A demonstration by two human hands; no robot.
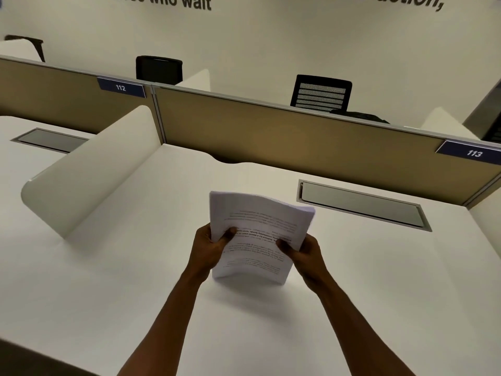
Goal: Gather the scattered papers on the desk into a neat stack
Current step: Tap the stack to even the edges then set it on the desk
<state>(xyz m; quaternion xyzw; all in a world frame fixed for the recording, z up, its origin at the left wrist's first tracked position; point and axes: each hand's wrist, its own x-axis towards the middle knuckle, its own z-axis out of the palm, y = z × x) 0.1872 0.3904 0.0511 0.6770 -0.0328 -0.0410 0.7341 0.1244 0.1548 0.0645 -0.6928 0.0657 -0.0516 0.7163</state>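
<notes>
A stack of white printed papers (pixel 257 221) is held above the white desk (pixel 108 280), tilted, with its lower edge close to the desk surface. My left hand (pixel 210 246) grips the stack's left side, thumb on top of the top sheet. On the right side, my right hand (pixel 303 252) pinches the stack with its thumb over the printed text. The sheets bow slightly in the middle and their edges look roughly aligned. No loose sheets show elsewhere on the desk.
A white curved divider (pixel 89 169) stands at the left. A tan partition (pixel 298 137) with labels 112 and 113 runs along the back. A grey cable hatch (pixel 363 206) is set into the desk at the right. Black chairs (pixel 321 93) stand beyond the partition.
</notes>
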